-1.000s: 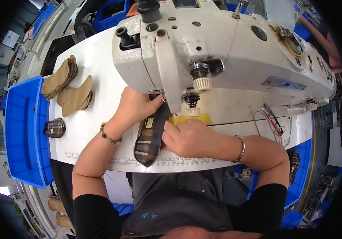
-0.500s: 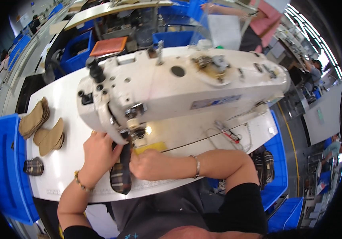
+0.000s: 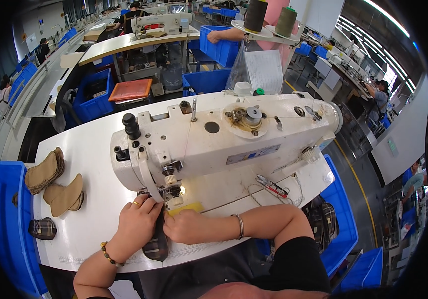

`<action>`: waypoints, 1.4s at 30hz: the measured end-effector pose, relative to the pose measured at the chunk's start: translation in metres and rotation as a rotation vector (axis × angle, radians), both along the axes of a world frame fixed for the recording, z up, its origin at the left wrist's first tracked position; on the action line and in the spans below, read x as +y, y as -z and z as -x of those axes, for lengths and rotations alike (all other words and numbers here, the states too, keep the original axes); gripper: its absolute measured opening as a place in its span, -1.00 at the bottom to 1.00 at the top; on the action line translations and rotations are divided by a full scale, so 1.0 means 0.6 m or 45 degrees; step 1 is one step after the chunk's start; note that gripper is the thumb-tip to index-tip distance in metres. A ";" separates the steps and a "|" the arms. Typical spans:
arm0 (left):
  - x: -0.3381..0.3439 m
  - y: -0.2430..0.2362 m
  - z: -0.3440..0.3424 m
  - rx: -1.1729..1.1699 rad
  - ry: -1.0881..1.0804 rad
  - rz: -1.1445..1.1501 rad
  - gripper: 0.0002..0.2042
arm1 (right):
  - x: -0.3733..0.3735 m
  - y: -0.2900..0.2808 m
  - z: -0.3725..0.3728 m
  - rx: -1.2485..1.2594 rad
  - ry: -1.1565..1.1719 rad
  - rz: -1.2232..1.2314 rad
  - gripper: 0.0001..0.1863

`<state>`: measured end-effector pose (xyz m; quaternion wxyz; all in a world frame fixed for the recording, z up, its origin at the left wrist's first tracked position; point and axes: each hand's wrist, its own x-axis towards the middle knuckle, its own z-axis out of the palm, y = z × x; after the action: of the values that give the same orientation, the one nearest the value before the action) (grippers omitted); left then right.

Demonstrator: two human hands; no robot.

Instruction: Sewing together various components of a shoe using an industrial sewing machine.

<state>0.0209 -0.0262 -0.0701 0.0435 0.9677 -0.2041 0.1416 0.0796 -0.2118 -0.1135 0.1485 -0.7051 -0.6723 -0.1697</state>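
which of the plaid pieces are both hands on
The plaid piece near the table's front edge, partly under the left hand, touching the right hand. A second piece lies alone beside the left blue bin; others sit in the right blue bin.

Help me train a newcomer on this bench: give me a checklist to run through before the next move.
1. Left hand on the plaid cloth: ok.
2. Right hand at the cloth's right edge: ok.
3. Both hands clear of the sewing machine's needle: cannot tell; the needle is too small to make out.
4. Wrists bare: not ok; beaded bracelet on the left, metal bangle on the right.
5. Worktop free of loose tools: not ok; red-handled snips lie there.
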 end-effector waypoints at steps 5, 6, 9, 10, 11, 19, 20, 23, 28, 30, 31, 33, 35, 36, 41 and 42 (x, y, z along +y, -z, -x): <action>0.004 -0.002 -0.002 0.051 0.010 0.041 -0.66 | -0.003 0.005 -0.005 -0.041 -0.005 0.048 -0.80; 0.005 -0.003 -0.001 0.071 0.007 0.052 -0.66 | -0.002 0.006 -0.006 -0.021 0.053 0.024 -0.78; 0.011 0.001 -0.005 -0.041 0.049 0.110 -0.62 | 0.001 0.008 -0.007 0.024 0.166 0.038 -0.72; 0.011 -0.001 -0.004 -0.044 0.038 0.109 -0.62 | 0.003 0.009 -0.006 0.052 0.232 0.078 -0.67; 0.010 -0.003 -0.002 -0.043 0.027 0.116 -0.61 | 0.004 0.010 -0.005 0.051 0.221 0.077 -0.67; 0.010 0.003 0.006 0.048 0.003 0.105 -0.60 | 0.007 0.008 0.002 0.081 0.238 0.170 -0.58; 0.010 0.002 0.001 0.047 -0.004 0.098 -0.60 | 0.008 0.012 -0.001 0.115 0.226 0.165 -0.58; 0.006 -0.004 -0.005 0.085 -0.016 0.089 -0.59 | 0.004 0.022 0.003 0.008 0.146 0.066 -0.66; -0.001 -0.010 -0.010 0.143 -0.061 0.057 -0.60 | -0.002 0.000 -0.009 -0.152 0.047 0.015 -0.78; -0.002 -0.004 -0.011 0.126 -0.053 0.080 -0.62 | 0.000 0.006 -0.010 -0.151 0.037 0.013 -0.78; -0.002 -0.003 -0.010 0.151 -0.064 0.078 -0.63 | 0.000 0.007 -0.009 -0.166 0.034 0.006 -0.77; -0.006 -0.002 -0.005 0.144 -0.083 0.066 -0.63 | 0.002 0.006 -0.006 -0.179 0.029 -0.004 -0.77; -0.010 -0.001 -0.002 0.127 -0.099 0.059 -0.64 | 0.003 0.004 -0.003 -0.115 -0.026 -0.034 -0.73; -0.011 0.000 0.001 0.137 -0.103 0.067 -0.65 | 0.002 0.005 -0.001 -0.113 -0.028 -0.035 -0.73; -0.013 0.008 0.001 0.122 -0.095 0.073 -0.66 | -0.001 0.007 0.005 -0.072 -0.023 0.009 -0.72; -0.011 0.009 -0.002 0.113 -0.093 0.087 -0.65 | 0.000 0.007 0.002 -0.071 -0.027 0.006 -0.72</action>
<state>0.0218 -0.0329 -0.0758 0.0804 0.9778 -0.1616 0.1068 0.0781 -0.2119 -0.1176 0.1298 -0.6932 -0.6841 -0.1862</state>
